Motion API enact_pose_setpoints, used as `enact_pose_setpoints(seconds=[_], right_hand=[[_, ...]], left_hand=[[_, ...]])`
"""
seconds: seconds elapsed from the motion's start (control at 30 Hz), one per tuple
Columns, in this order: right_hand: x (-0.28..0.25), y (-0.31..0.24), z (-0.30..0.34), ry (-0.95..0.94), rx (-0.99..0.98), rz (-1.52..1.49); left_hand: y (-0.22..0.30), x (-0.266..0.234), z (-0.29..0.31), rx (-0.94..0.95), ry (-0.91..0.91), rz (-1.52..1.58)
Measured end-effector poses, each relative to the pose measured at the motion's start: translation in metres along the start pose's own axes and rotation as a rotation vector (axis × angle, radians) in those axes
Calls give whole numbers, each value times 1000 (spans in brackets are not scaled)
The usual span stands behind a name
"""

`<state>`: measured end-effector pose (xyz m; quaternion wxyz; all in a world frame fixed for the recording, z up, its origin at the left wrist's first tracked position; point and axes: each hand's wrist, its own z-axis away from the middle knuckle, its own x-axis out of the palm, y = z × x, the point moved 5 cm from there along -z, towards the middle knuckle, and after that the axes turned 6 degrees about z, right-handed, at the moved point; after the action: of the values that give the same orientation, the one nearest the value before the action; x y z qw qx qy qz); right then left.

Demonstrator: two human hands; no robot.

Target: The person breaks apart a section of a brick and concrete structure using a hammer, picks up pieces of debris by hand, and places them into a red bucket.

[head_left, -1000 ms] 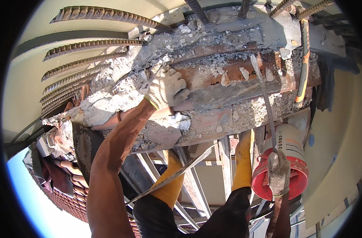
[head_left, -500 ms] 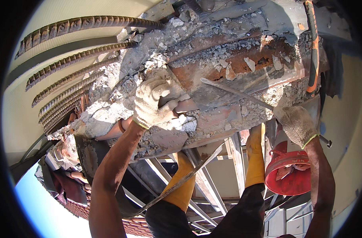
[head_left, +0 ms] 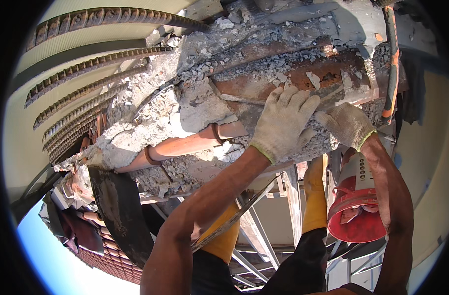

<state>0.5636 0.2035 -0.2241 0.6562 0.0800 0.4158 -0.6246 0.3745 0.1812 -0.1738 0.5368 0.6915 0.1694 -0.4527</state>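
Observation:
My right hand (head_left: 349, 125), in a knitted work glove, is closed round the rear part of a long thin grey metal bar (head_left: 241, 100). Across the bar's middle lies my gloved left hand (head_left: 286, 123), its fingers curled over it. The bar's flattened front end rests beside a rusty, broken steel section (head_left: 327, 73) set in crumbled concrete (head_left: 200, 105). Both hands hide the rest of the bar. Left of my left hand, a reddish-brown pipe (head_left: 185, 145) runs through the rubble with dark rings round it.
Several ribbed steel rebars (head_left: 96, 59) jut out at upper left. An orange and black tool handle (head_left: 391, 64) stands at upper right. A red bucket (head_left: 357, 216) with rubble hangs below my right forearm. Under my yellow boots (head_left: 314, 196) run metal beams (head_left: 254, 226) with gaps between them.
My left hand has left the rubble near the pipe and moved right onto the metal bar, baring the pipe. My right hand has shifted left and up, and the bar has slid left with it.

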Motion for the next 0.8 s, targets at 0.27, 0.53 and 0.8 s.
enact_pose_setpoints(seconds=[0.27,0.53,0.8], right_hand=[[-113,8,44,393,45,161],[-167,151,-7,461,475,57],[-203,182,-2,631,396,-166]], left_hand=[[16,40,-72,-449,-429,90],[4,57,-73,-539,-322,-67],[12,46,-62,-472,-275,-60]])
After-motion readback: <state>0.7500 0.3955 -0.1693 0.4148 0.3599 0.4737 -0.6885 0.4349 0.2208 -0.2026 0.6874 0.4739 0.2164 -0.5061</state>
